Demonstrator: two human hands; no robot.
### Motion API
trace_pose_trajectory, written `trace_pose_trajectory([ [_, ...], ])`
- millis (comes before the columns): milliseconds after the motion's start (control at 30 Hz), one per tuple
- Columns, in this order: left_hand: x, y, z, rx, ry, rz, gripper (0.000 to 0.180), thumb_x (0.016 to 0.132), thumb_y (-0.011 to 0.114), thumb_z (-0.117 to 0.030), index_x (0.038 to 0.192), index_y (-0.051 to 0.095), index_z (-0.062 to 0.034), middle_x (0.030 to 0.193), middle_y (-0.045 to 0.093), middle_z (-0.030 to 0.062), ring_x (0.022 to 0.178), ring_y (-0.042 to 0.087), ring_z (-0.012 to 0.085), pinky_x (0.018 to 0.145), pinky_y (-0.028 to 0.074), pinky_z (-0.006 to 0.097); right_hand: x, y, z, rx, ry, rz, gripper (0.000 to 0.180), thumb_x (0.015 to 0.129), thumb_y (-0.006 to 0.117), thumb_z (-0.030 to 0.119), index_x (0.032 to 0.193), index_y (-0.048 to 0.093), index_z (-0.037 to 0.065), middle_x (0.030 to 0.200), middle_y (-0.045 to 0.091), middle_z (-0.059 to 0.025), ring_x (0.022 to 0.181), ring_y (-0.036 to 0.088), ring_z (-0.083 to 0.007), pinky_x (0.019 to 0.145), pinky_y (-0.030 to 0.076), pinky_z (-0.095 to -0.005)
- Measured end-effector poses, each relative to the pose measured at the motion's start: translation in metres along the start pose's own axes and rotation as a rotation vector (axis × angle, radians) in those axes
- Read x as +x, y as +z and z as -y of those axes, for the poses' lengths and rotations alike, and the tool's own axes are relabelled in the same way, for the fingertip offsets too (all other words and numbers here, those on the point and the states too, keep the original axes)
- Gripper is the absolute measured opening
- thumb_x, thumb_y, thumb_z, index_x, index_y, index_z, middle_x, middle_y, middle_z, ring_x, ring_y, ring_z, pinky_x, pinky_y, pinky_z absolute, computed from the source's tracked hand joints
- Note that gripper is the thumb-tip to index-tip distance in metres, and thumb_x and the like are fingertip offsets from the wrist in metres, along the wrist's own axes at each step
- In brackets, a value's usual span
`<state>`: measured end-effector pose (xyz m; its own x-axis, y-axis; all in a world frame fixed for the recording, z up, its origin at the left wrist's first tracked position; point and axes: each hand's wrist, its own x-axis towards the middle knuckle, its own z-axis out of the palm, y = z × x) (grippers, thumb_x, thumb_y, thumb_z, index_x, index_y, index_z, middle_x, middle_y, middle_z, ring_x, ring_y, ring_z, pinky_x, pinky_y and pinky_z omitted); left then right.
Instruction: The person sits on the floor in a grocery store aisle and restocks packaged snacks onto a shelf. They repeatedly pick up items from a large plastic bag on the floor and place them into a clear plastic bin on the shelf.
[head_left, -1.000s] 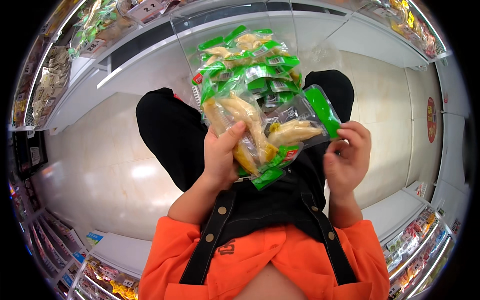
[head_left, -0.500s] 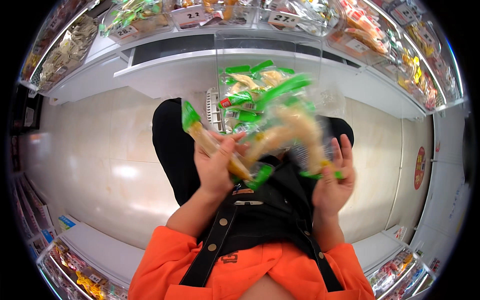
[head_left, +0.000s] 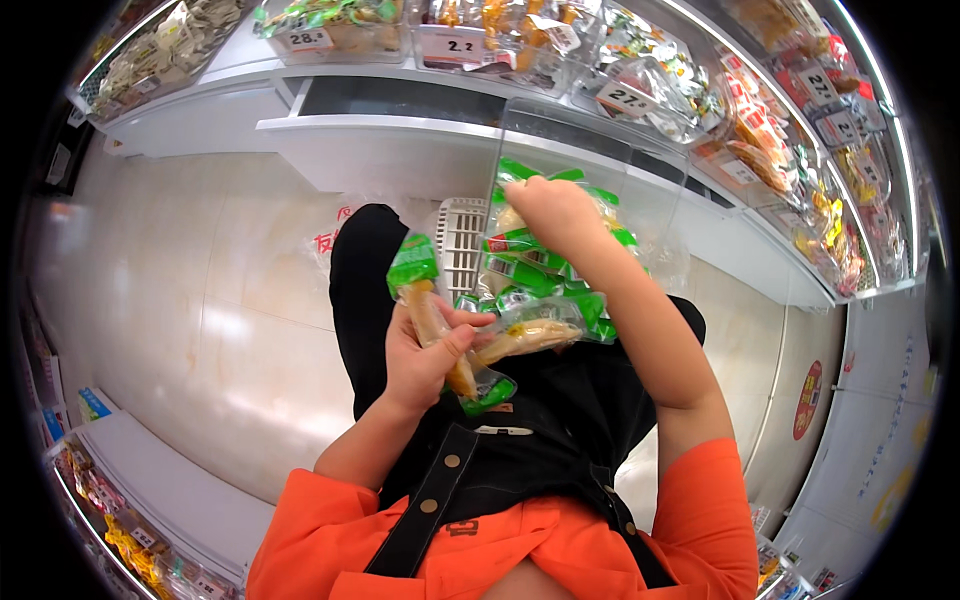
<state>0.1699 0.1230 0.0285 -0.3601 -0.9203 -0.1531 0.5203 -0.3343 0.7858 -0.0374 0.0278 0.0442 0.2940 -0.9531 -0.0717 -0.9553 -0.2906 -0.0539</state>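
Note:
In my left hand (head_left: 425, 355) I grip a clear snack pack (head_left: 425, 310) with green ends and a long yellowish piece inside. A second snack pack (head_left: 540, 335), holding a pale piece, sticks out to the right from the same hand. My right hand (head_left: 560, 212) is inside a clear plastic bin (head_left: 655, 165), its fingers curled down at a green-ended pack near the left wall. The fingertips are mostly hidden behind the hand. Several similar packs (head_left: 525, 270) lie in the bin below the hand, pale contents showing through the film.
A white slotted basket (head_left: 461, 245) stands beneath the bin, between my knees. An open white drawer (head_left: 390, 140) is beyond it, under a shelf of clear bins (head_left: 335, 40) with price cards. Crumpled clear plastic (head_left: 668, 255) lies to the right. More stocked shelves (head_left: 115, 520) stand at lower left.
My right hand has moved forward and left from in front of my lap into the bin. The large pack between my hands has left that spot. My left hand still holds its packs.

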Motion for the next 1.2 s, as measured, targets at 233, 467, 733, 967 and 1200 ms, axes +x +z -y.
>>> trace_pose_trajectory([
  [233, -0.001, -0.001, -0.003, -0.057, -0.083, 0.032, 0.028, 0.076, 0.059, -0.001, 0.094, 0.038, -0.0037, 0.088, 0.057, 0.0178, 0.089, 0.06, 0.0275, 0.076, 0.053, 0.04, 0.005, 0.012, -0.006, 0.596, 0.184, 0.054, 0.026, 0.071, 0.062, 0.009, 0.095, 0.056, 0.005, 0.089, 0.063, -0.013, 0.087, 0.059, -0.0294, 0.074, 0.046, -0.0388],
  [467, 0.007, 0.015, -0.004, -0.073, -0.17, 0.114, 0.027, 0.078, 0.058, -0.004, 0.097, 0.039, -0.0029, 0.091, 0.056, 0.0164, 0.091, 0.059, 0.0283, 0.076, 0.052, 0.042, -0.015, 0.006, -0.011, 0.585, -0.023, -0.091, 0.03, 0.077, 0.061, 0.02, 0.102, 0.058, 0.004, 0.094, 0.063, -0.0133, 0.09, 0.06, -0.0246, 0.077, 0.047, -0.0332],
  [733, -0.01, 0.037, -0.003, 0.767, -0.227, 0.543, 0.041, 0.072, 0.06, -0.019, 0.103, 0.047, 0.0042, 0.075, 0.061, 0.0138, 0.072, 0.063, 0.0224, 0.064, 0.048, 0.032, -0.113, -0.034, 0.003, 1.569, 0.189, 0.283, 0.025, 0.08, 0.059, 0.02, 0.094, 0.063, -0.001, 0.087, 0.063, -0.0061, 0.079, 0.057, -0.0117, 0.073, 0.045, -0.0246],
  [967, -0.023, 0.059, 0.005, 0.967, -0.311, 0.69, 0.045, 0.066, 0.069, -0.028, 0.095, 0.05, 0.0002, 0.073, 0.061, 0.0147, 0.063, 0.059, 0.0242, 0.06, 0.045, 0.032, -0.155, -0.036, 0.012, 1.733, 0.225, 0.189, 0.053, 0.065, 0.071, -0.001, 0.114, 0.051, 0.0, 0.074, 0.058, 0.0001, 0.068, 0.054, -0.006, 0.063, 0.043, -0.0197],
  [1200, -0.022, 0.037, 0.014, 0.729, -0.395, 0.699, 0.031, 0.07, 0.074, -0.019, 0.086, 0.054, -0.0012, 0.07, 0.056, 0.0012, 0.062, 0.049, 0.0051, 0.055, 0.04, 0.022, -0.178, -0.042, -0.003, 1.712, 0.39, -0.257, 0.057, 0.066, 0.07, -0.001, 0.118, 0.047, -0.002, 0.074, 0.057, -0.0009, 0.068, 0.054, -0.0061, 0.062, 0.042, -0.0192],
])
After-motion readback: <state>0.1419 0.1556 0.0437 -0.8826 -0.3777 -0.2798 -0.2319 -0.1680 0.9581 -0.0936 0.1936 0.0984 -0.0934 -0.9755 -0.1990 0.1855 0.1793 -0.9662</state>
